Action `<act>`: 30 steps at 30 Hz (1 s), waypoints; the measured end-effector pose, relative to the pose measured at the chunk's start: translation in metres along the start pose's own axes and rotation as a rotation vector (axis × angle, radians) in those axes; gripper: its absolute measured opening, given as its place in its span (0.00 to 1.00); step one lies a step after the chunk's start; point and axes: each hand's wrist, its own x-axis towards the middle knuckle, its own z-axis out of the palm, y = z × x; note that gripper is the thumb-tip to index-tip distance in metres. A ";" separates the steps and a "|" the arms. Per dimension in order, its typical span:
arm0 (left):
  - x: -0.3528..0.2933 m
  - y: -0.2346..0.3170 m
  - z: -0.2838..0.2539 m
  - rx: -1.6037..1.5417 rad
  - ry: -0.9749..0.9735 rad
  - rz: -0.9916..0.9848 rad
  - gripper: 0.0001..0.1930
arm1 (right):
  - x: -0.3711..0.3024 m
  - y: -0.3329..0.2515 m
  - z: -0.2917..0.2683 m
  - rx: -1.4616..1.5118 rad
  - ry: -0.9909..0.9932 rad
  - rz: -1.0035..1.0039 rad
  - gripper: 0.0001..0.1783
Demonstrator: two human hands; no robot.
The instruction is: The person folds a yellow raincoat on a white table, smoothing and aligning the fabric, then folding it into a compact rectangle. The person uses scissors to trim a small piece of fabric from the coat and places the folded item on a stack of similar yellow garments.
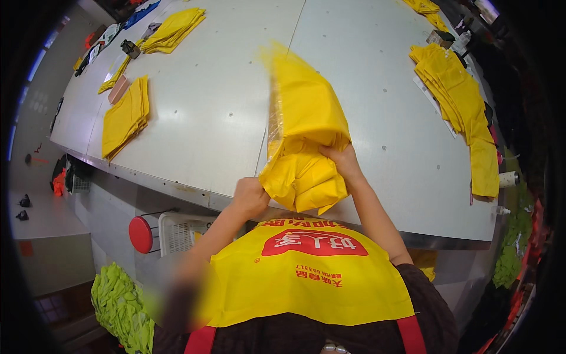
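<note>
A bundle of yellow cloth [312,106] is held up over the near edge of the table, its near end gathered in loose folds. Its far tip is smeared by motion. A shiny, see-through strip runs along its left side; whether this is plastic film I cannot tell. My left hand [250,196] is closed in a fist at the cloth's lower left edge, with the fingertips turned out of sight. On the other side, my right hand [344,160] grips the cloth, thumb on top and fingers hidden behind it. I wear a yellow apron [365,283] with red straps.
The wide metal table [200,124] bears folded yellow stacks at its left [127,118], far left [174,29] and right [448,88]. A white basket [177,233] and a red stool [140,234] stand below its front edge. Bright green material [121,301] is heaped at lower left.
</note>
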 end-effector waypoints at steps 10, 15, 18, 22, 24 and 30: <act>-0.026 0.013 0.047 -0.131 -0.375 -0.009 0.12 | 0.035 0.030 0.003 -0.386 0.202 -0.376 0.22; -0.006 0.041 0.021 -0.192 -0.339 0.156 0.11 | 0.051 -0.005 -0.012 -0.580 0.107 -0.482 0.20; 0.007 0.026 0.060 -0.329 -0.204 -0.050 0.13 | 0.045 -0.057 0.017 -0.921 0.171 -0.216 0.21; 0.056 0.016 0.096 -0.789 -0.422 -0.624 0.14 | 0.066 -0.023 0.003 -1.027 0.131 -0.347 0.23; 0.059 0.022 0.100 -0.862 -0.382 -0.593 0.15 | 0.061 -0.035 -0.012 -1.217 -0.126 -0.214 0.28; 0.055 0.009 0.094 -0.884 -0.310 -0.542 0.13 | -0.030 -0.035 -0.007 -1.683 -0.076 -0.880 0.33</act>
